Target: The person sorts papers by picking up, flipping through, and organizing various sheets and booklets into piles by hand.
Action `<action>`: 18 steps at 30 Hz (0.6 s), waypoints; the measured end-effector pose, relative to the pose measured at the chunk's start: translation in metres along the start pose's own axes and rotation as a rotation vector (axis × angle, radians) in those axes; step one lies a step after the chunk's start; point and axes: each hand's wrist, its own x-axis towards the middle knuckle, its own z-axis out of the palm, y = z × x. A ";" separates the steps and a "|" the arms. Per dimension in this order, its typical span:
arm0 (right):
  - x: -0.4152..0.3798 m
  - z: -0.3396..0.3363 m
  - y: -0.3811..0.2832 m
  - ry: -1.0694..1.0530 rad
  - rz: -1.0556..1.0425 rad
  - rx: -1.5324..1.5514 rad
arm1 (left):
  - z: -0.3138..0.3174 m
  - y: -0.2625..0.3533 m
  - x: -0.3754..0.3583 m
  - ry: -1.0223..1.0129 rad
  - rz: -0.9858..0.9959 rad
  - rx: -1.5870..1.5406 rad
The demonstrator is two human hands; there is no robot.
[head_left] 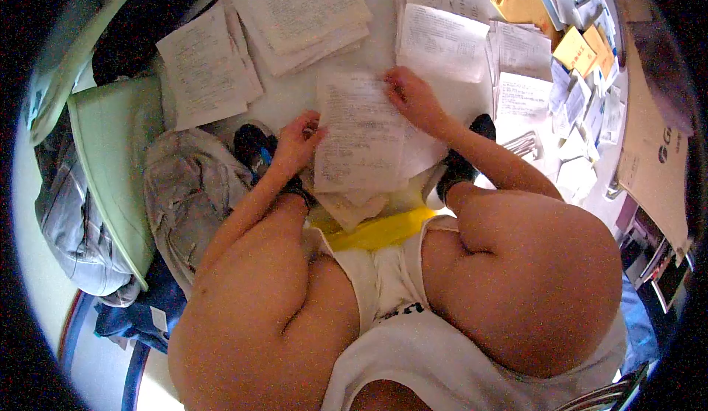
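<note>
A printed sheet of paper (359, 134) lies in front of me between my two feet, on top of other loose papers (350, 208). My left hand (299, 144) is at its left edge, the fingers curled in and the thumb against the paper. At its upper right corner my right hand (414, 101) has its fingers bent and pressed together on the edge. The fingertips of the right hand are slightly blurred. Under the lower papers shows something bright yellow (394, 228).
Several paper stacks (299, 12) spread across the white floor ahead, with another pile (445, 38) to their right. Envelopes (579, 53) and folded papers heap at the far right beside a cardboard box (653, 160). A grey bag (195, 182) and a pale green bin (114, 167) stand left.
</note>
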 end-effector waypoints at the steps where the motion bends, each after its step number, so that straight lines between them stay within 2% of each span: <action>1: 0.003 -0.008 -0.008 0.003 -0.012 -0.007 | 0.002 -0.008 0.000 0.011 0.009 -0.002; 3: 0.005 -0.033 -0.028 0.273 -0.073 -0.118 | 0.007 -0.028 0.005 0.039 0.073 -0.035; 4: 0.005 -0.040 -0.030 0.282 -0.102 -0.137 | 0.004 -0.023 0.009 0.063 0.098 -0.045; 6: -0.008 -0.038 -0.020 0.200 0.259 0.167 | -0.001 -0.012 0.003 -0.025 -0.152 -0.018; 8: -0.023 -0.020 0.013 -0.047 0.405 0.570 | -0.003 0.001 -0.001 -0.152 -0.089 -0.422; 10: -0.017 -0.065 -0.034 -0.329 0.582 0.439 | 0.000 0.022 -0.005 -0.181 -0.054 -0.579; 11: -0.005 -0.085 -0.037 -0.321 0.564 0.411 | -0.003 0.031 -0.007 -0.226 -0.055 -0.702; 12: 0.009 -0.108 -0.034 -0.284 0.508 0.230 | -0.009 0.039 -0.006 -0.211 -0.028 -0.711; 13: 0.025 -0.133 -0.031 -0.245 0.449 0.056 | -0.018 0.045 -0.006 -0.314 -0.091 -0.654; 14: 0.052 -0.166 -0.027 -0.187 0.284 -0.084 | -0.023 0.047 -0.007 -0.412 -0.154 -0.595; 15: 0.086 -0.206 -0.031 -0.205 0.372 -0.218 | -0.005 0.006 -0.002 -0.326 -0.052 -0.505; 16: 0.118 -0.239 -0.054 -0.157 0.262 -0.187 | -0.011 0.009 -0.007 -0.322 -0.041 -0.510; 17: 0.150 -0.272 -0.078 -0.112 0.151 -0.161 | -0.019 0.017 -0.011 -0.259 0.003 -0.205; 18: 0.203 -0.290 -0.033 0.003 -0.049 -0.384 | -0.024 0.022 -0.012 -0.188 0.043 0.099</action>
